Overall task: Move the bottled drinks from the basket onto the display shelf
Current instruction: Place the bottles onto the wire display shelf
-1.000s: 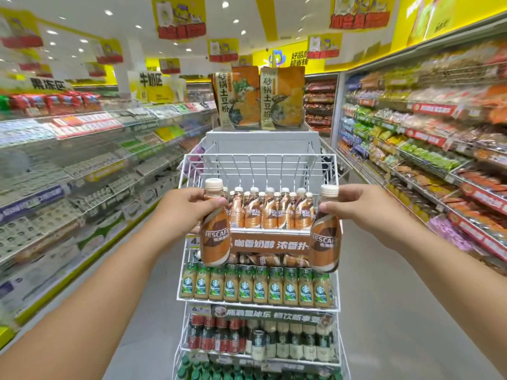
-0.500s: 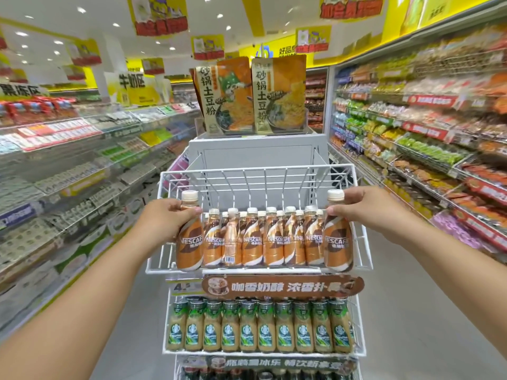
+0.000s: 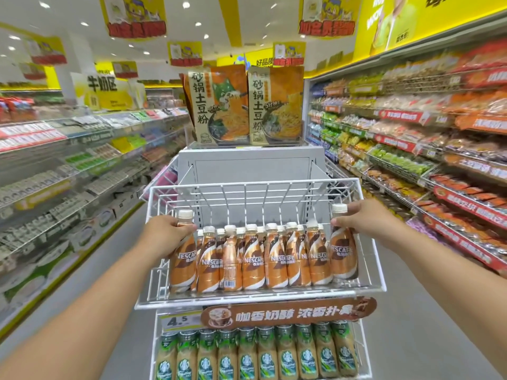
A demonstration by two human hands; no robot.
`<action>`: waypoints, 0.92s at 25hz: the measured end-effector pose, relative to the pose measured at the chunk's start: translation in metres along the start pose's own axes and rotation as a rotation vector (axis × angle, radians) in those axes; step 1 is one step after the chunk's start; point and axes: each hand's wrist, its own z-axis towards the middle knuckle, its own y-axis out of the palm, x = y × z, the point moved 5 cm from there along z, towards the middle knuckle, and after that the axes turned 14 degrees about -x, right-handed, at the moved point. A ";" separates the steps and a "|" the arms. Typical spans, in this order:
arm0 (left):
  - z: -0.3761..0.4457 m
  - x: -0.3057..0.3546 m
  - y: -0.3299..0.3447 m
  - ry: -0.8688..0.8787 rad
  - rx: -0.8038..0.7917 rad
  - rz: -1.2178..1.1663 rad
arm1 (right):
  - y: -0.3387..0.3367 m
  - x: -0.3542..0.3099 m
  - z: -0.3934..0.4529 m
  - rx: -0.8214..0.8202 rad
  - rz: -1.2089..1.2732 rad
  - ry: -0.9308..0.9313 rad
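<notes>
Placing step: left hand (image 3: 164, 237) and right hand (image 3: 365, 219) fingers grip end bottles (image 3: 183, 259) on wire shelf (image 3: 260, 298); next, release.

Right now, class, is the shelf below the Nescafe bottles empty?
No: the lower shelf holds a full row of green-labelled Starbucks bottles beneath the Nescafe bottles.

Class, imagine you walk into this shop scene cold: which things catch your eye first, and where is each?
First, the two hands: the left hand and right hand each grip a brown coffee bottle at either end of the row in the white wire shelf. Above stand two big noodle packets; below runs a row of green-labelled bottles.
</notes>
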 end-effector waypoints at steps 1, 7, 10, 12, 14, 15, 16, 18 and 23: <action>0.006 -0.003 0.002 -0.009 -0.002 0.010 | 0.000 0.002 0.004 0.014 -0.013 0.019; 0.029 -0.027 0.017 -0.056 -0.035 0.137 | 0.014 0.019 0.032 0.053 -0.134 0.151; 0.040 -0.030 0.020 -0.082 -0.045 0.181 | 0.019 0.019 0.046 0.063 -0.268 0.210; 0.047 -0.034 0.024 -0.129 -0.051 0.190 | 0.023 0.021 0.058 0.056 -0.344 0.261; 0.055 -0.040 0.028 -0.168 -0.062 0.203 | 0.029 0.029 0.070 0.052 -0.413 0.314; 0.059 -0.043 0.030 -0.178 -0.064 0.206 | 0.030 0.033 0.076 0.057 -0.421 0.328; 0.062 -0.046 0.032 -0.184 -0.065 0.212 | 0.032 0.037 0.081 0.062 -0.423 0.336; 0.068 -0.049 0.035 -0.208 -0.070 0.237 | 0.033 0.039 0.087 0.060 -0.453 0.352; 0.076 -0.056 0.043 -0.271 -0.099 0.280 | 0.034 0.041 0.093 0.003 -0.424 0.367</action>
